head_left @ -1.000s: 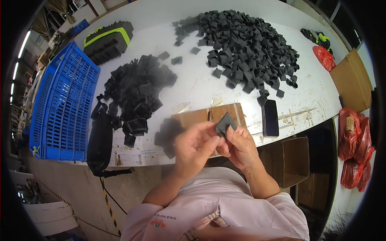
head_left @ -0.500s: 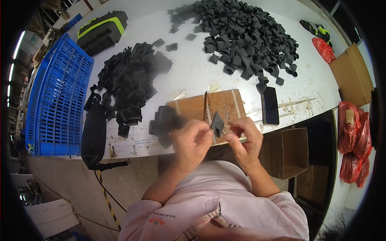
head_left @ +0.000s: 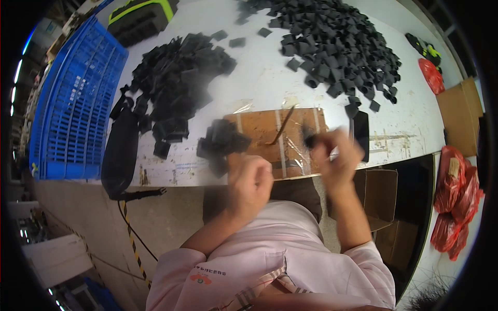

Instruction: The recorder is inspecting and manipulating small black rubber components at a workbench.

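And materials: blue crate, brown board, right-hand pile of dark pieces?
Blue crate: likely moulded plastic, slight sheen; uniform slotted walls.
Brown board: perhaps wood or fibreboard, scuffed; flat, streaked face.
Dark pieces: probably fabric or thin foam, matte; folded, open-ended loops, though texture is too small to tell.

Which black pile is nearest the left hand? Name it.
The small pile at the left edge of the board; the other two are bigger and farther.

Head fisheye: close overhead, facing down over shirt point(head_left: 259, 233), white table point(head_left: 259, 78).
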